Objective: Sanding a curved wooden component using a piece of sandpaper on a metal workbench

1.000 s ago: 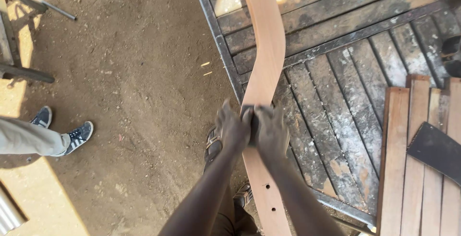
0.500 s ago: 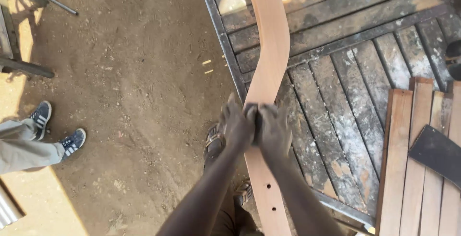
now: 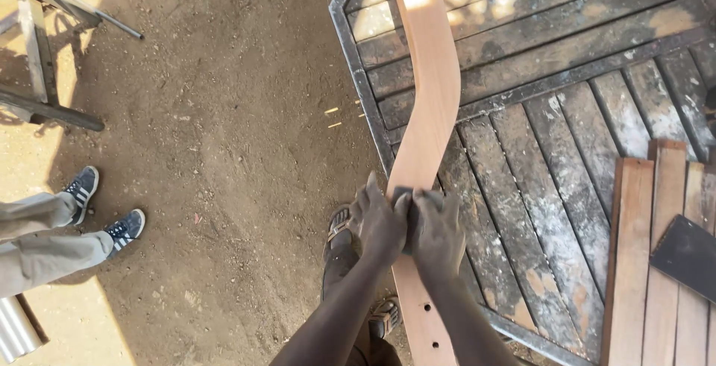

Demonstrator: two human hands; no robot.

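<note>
A long curved wooden piece (image 3: 427, 98), pale and smooth, is laid lengthwise across a worn slatted metal-framed table (image 3: 567, 75), its far end running out past the fingertips toward the top of the view and its near end, with two small drilled holes, lying below the wrists. Both hands are pressed side by side on its middle: the left hand (image 3: 379, 224) and the right hand (image 3: 438, 232) are curled down over a small dark pad (image 3: 405, 196), seemingly a sanding block or folded abrasive sheet, whose upper edge alone is seen between the fingertips. The fingers are bent and closed on that pad rather than on the wood itself. For the rubbing to be done well, even pressure is best kept through both palms, the strokes are best run along the curve and the grain, and the piece should be kept from sliding on the slats. To the right of the fingers, well apart, reddish planks (image 3: 656, 262) are stacked with a dark flat sheet (image 3: 690, 256) resting on them. To the left, on the dirt floor (image 3: 224, 150), another person's sneakers (image 3: 101, 206) are seen, and sandalled feet (image 3: 341, 243) stand just below the left wrist.
</note>
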